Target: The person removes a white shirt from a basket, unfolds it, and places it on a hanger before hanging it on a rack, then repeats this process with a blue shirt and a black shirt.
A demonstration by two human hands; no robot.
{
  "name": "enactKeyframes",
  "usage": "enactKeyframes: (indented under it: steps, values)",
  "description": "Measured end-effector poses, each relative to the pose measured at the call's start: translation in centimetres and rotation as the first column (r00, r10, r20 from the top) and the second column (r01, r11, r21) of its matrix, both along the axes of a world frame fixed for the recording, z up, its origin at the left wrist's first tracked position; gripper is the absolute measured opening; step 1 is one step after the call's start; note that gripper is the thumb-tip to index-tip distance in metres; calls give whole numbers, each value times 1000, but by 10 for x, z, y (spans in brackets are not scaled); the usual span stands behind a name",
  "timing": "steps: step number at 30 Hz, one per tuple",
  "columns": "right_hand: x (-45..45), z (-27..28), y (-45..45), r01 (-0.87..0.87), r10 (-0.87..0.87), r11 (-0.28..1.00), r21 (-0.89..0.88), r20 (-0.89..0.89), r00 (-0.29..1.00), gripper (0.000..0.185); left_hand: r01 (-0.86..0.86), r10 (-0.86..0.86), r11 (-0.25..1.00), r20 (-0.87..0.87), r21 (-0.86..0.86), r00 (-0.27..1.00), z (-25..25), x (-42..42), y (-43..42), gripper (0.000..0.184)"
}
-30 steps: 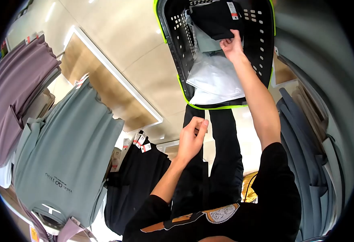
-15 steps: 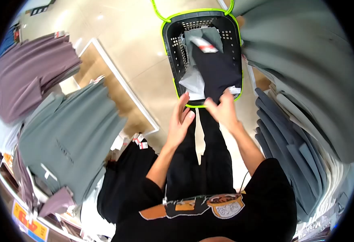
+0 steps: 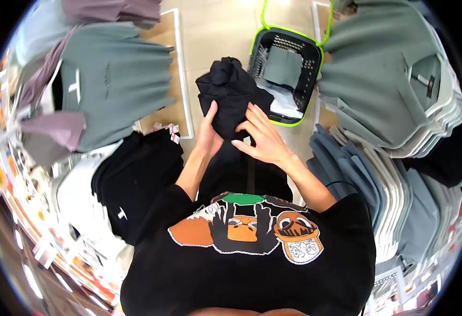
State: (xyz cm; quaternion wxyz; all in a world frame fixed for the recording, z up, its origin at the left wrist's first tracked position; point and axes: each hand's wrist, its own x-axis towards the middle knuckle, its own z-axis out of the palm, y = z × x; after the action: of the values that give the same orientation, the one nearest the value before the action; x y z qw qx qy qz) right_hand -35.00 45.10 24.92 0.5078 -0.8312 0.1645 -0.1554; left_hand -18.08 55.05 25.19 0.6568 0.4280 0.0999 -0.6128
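Observation:
A black garment (image 3: 228, 95), loosely folded and bunched at the top, is held up in front of my body. My left hand (image 3: 208, 138) grips its lower left side, with the thumb on the near face and the other fingers partly hidden behind the cloth. At the lower right edge, my right hand (image 3: 265, 138) pinches the fabric with bent fingers. Just beyond and to the right stands a dark shopping basket (image 3: 311, 62) with a lime-green rim. Inside it lie a folded grey-green garment (image 3: 282, 68) and a whitish piece (image 3: 284, 102).
Grey-green shirts (image 3: 120, 68) hang on the left, above black clothes (image 3: 141, 179) with tags. More grey-green shirts (image 3: 373, 68) hang on the right, with blue-grey (image 3: 341, 163) and cream garments (image 3: 386, 205) below. Light tiled floor (image 3: 210, 31) runs between the racks.
The black garment has come out of the basket and is now bunched up between both hands. My view has shifted, so the basket appears farther right.

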Motion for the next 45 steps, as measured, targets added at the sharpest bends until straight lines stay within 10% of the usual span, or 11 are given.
enactKeyframes:
  steps: [4, 7, 9, 15, 22, 29, 33, 38, 41, 43, 45]
  values:
    - [22, 39, 6, -69, 67, 998, 7, 170, 983, 39, -116, 126, 990, 146, -76, 981, 45, 2, 24, 56]
    - [27, 64, 21, -130, 48, 936, 328, 248, 968, 52, -185, 194, 981, 376, -59, 906, 83, -6, 49, 56]
    - [37, 75, 48, -40, -241, 469, 882, 172, 955, 62, -162, 119, 987, 635, 10, 763, 97, -13, 72, 53]
    - [87, 97, 72, 86, -51, -141, 986, -94, 994, 53, -236, 96, 968, 738, 88, 668, 128, -40, 140, 43]
    - [91, 61, 139, 180, 189, 204, 962, -219, 957, 41, -399, 312, 915, 720, -53, 620, 100, -70, 229, 36]
    - [123, 75, 166, -4, 62, 6, 1000, 3, 998, 45, -864, 916, 398, 76, -308, 395, 83, -105, 293, 57]
    - [139, 86, 166, -163, 43, -71, 984, 166, 985, 44, -886, 915, 397, 27, -238, 403, 46, -134, 316, 30]
    - [143, 119, 172, -151, 82, 10, 989, 149, 985, 45, -855, 857, 516, -60, 58, 513, 36, -156, 319, 40]
    - [131, 149, 183, -48, 113, 92, 995, 37, 993, 49, -863, 746, 465, 439, 197, 501, 50, -154, 318, 51]
    - [125, 154, 186, -10, 180, 155, 988, -18, 983, 52, -786, 498, 597, 842, -161, 205, 67, -132, 323, 68]
    - [121, 156, 189, -34, 251, 202, 979, -18, 968, 52, -713, 75, 696, 996, -79, -38, 108, -109, 317, 89]
